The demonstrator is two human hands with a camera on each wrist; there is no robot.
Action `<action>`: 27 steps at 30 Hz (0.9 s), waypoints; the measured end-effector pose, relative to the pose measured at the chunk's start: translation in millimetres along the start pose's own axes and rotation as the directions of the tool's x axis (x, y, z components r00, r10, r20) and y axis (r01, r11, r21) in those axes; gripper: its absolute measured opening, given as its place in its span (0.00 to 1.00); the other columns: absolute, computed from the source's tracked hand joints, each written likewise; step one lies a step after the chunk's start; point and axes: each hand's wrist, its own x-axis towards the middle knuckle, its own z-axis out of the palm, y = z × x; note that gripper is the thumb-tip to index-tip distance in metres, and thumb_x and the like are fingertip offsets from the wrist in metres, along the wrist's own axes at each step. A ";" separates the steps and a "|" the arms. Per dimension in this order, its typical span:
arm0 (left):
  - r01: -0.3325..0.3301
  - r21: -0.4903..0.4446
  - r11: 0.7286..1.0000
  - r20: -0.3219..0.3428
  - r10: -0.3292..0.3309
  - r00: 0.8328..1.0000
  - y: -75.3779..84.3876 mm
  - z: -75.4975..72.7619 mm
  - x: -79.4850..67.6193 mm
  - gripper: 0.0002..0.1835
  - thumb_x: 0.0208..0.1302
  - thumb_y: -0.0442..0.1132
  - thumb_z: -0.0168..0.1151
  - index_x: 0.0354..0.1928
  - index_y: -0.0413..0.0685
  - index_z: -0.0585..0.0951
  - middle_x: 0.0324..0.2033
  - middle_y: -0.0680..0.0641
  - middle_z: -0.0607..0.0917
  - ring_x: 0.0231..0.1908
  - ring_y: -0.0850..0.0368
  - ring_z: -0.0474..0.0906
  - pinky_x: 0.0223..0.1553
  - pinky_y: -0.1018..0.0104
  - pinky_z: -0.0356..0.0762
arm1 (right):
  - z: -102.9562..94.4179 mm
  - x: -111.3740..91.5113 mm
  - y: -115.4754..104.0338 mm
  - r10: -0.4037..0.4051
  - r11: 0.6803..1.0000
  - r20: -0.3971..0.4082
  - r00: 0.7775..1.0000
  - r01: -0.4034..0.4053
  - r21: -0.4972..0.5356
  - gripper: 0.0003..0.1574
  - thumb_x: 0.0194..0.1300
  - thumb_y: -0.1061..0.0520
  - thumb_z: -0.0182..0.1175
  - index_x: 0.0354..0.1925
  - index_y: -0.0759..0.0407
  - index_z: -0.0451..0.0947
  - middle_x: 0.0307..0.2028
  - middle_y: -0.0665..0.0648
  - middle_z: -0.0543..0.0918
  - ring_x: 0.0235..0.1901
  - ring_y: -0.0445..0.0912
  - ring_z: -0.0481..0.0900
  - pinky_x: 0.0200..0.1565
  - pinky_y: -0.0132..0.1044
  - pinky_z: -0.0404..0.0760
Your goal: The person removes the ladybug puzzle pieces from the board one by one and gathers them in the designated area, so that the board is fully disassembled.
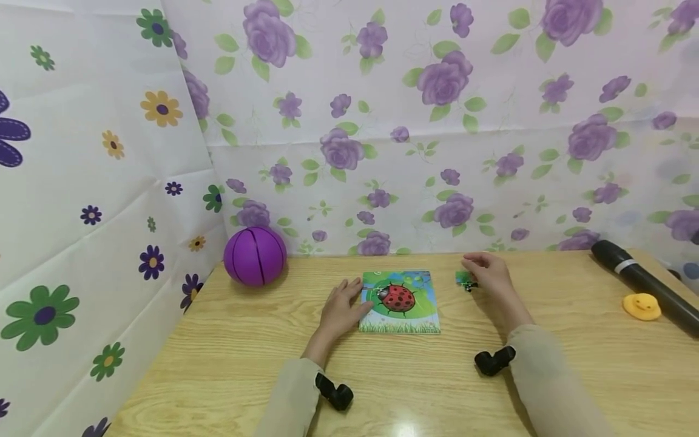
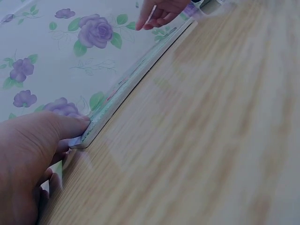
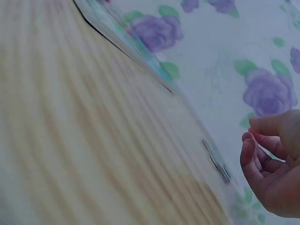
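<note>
A square ladybug picture puzzle board lies flat on the wooden table. My left hand rests at its left side, thumb over the edge and fingers spread along it. In the left wrist view that thumb presses on the board's near corner. My right hand hovers right of the board, thumb and index finger together. A thin puzzle piece shows edge-on between its fingertips in the left wrist view. Below this hand, small green and black puzzle pieces lie on the table.
A purple ball sits at the back left of the table. Toward the right edge are a yellow rubber duck and a black microphone. Flowered cloth hangs behind the table and on the left.
</note>
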 end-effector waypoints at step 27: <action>-0.007 0.004 1.000 0.003 0.007 1.000 -1.2 1.4 0.9 0.33 0.66 0.49 0.61 0.70 0.41 0.68 0.73 0.45 0.65 0.76 0.40 0.49 0.76 0.37 0.43 | 97.4 2.0 -19.1 -0.075 0.995 0.104 0.992 0.082 -0.061 0.17 0.69 0.53 0.59 0.52 0.59 0.84 0.52 0.62 0.84 0.51 0.55 0.81 0.53 0.47 0.82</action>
